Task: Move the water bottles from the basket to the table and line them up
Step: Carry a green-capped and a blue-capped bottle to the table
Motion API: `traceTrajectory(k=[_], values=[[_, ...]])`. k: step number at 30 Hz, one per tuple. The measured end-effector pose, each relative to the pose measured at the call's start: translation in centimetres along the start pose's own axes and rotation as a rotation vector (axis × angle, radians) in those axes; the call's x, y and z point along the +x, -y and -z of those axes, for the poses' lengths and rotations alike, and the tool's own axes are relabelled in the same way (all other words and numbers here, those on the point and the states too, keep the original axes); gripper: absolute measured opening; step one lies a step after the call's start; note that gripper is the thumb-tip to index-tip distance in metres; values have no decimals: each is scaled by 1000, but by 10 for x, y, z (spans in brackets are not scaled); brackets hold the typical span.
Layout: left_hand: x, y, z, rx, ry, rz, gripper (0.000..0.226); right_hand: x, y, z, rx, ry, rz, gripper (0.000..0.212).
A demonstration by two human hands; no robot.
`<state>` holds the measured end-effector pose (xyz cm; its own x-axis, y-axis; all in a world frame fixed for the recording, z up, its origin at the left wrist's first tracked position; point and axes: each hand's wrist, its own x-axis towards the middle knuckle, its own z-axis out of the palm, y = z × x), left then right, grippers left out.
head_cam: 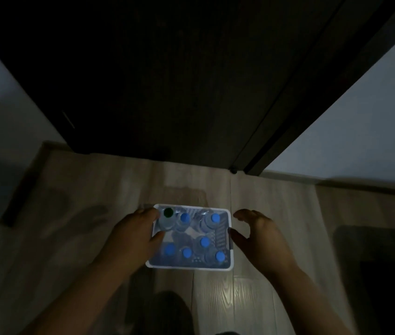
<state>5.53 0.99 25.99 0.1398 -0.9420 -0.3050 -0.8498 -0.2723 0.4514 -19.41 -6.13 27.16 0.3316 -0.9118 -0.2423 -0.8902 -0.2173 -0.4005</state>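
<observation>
Gripping with left hand the green-capped bottle at basket far-left corner; right hand (fingers relaxed, empty) beside right rim, open floor around

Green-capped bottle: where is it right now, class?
In the head view, the green-capped bottle stands in the far-left corner of the basket, next to a blue-capped bottle, the left hand beside it.

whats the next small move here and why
Probably close the right hand onto the right rim of the white basket. That hand hovers open just off the rim, while the left hand is at the left rim beside the green-capped bottle; whether it grips is unclear. All seven bottles stand in the basket on the wood floor.
</observation>
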Motion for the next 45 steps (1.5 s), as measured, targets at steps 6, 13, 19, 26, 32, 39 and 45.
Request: traceTrajectory(k=[6, 13, 19, 26, 32, 39, 45], values=[[54, 46, -103, -61, -36, 7, 28, 44, -58, -98, 47, -53, 15, 36], [90, 82, -178, -148, -130, 16, 49, 74, -101, -173, 136, -121, 16, 43], [107, 93, -202, -258, -197, 16, 48, 84, -118, -201, 259, -122, -25, 45], [130, 109, -232, -315, -286, -13, 51, 106, -131, -231, 357, -184, -69, 49], [152, 124, -246, -304, -377, -27, 54, 126, -134, -242, 422, -153, -41, 39], [162, 125, -248, -420, -362, -32, 42, 131, -135, -250, 499, -175, -63, 34], [164, 122, -252, -515, -369, -71, 26, 134, -136, -255, 612, -201, -101, 30]])
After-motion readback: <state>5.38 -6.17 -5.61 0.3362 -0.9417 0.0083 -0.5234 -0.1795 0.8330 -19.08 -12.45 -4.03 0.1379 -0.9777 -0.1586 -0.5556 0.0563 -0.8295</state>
